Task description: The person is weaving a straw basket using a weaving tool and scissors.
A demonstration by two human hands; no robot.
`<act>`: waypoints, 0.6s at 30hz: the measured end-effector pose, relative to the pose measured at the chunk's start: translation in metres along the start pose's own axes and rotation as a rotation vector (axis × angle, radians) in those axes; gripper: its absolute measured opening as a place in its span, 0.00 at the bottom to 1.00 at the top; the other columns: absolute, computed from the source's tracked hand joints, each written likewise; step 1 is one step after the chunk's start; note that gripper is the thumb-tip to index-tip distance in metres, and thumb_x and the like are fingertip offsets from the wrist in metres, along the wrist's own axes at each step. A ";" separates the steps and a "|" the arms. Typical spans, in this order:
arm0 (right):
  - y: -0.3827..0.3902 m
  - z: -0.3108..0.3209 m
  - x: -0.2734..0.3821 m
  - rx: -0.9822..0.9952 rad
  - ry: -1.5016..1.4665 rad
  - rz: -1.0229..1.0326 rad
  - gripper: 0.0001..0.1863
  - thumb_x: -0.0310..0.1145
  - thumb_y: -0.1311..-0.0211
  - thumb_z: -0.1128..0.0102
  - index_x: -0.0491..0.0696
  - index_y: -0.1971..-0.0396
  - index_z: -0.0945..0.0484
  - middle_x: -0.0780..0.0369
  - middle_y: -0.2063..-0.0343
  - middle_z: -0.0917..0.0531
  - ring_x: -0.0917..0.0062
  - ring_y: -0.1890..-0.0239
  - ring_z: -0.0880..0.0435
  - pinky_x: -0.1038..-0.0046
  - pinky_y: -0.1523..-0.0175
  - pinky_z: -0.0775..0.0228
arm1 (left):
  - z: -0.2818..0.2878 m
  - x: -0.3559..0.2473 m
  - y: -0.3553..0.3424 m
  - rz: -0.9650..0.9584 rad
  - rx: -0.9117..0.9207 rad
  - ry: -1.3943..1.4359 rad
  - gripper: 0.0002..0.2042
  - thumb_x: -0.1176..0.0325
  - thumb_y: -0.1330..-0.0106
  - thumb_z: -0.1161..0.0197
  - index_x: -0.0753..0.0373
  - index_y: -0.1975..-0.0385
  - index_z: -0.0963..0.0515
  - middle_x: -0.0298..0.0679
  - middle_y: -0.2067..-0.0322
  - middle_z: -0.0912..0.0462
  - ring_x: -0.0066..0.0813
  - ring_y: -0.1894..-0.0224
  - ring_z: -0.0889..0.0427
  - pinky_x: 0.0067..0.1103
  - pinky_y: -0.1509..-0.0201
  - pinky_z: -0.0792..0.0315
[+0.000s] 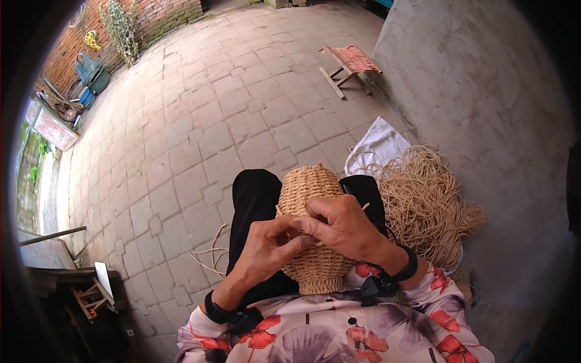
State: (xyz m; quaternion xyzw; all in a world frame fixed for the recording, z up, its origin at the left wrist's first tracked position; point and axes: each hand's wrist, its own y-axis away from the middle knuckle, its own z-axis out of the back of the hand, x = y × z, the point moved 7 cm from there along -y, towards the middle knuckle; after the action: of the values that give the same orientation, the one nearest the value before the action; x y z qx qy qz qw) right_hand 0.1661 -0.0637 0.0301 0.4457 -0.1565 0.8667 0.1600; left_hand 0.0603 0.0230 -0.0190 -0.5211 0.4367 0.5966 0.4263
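A tan woven basket [310,179], made of twisted straw cord, lies across my lap between my knees. Its narrower rimmed end [321,285] points toward my body. My left hand [272,243] is closed at the basket's middle, thumb and forefinger pinching at the weave. Close against it, my right hand [346,225] bends over the same spot with its fingers closed on the weave. Whatever strand lies between the fingertips is hidden. A short cord end [365,206] pokes out beside my right knuckles, and another sticks out at the basket's left side.
To my right, a large tangled heap of straw cord [423,206] rests on white cloth [380,144] beside a grey wall [478,72]. Ahead stands a low folding stool [352,59] on the paving. Loose cord [212,257] trails left of my knee. Tubs [94,78] line the brick wall.
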 end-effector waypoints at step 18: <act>0.065 0.007 0.017 0.041 0.286 0.249 0.11 0.32 0.41 0.33 0.47 0.72 0.28 0.60 0.81 0.25 0.65 0.76 0.19 0.66 0.73 0.29 | 0.013 0.009 -0.001 0.088 0.081 0.203 0.06 0.70 0.30 0.38 0.65 0.60 0.22 0.32 0.72 0.21 0.16 0.70 0.24 0.17 0.65 0.27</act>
State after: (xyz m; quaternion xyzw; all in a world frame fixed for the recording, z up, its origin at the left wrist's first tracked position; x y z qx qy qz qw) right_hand 0.1346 -0.1230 0.0393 0.2983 -0.1685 0.9373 0.0631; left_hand 0.0574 0.0368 -0.0269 -0.5416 0.5239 0.5406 0.3740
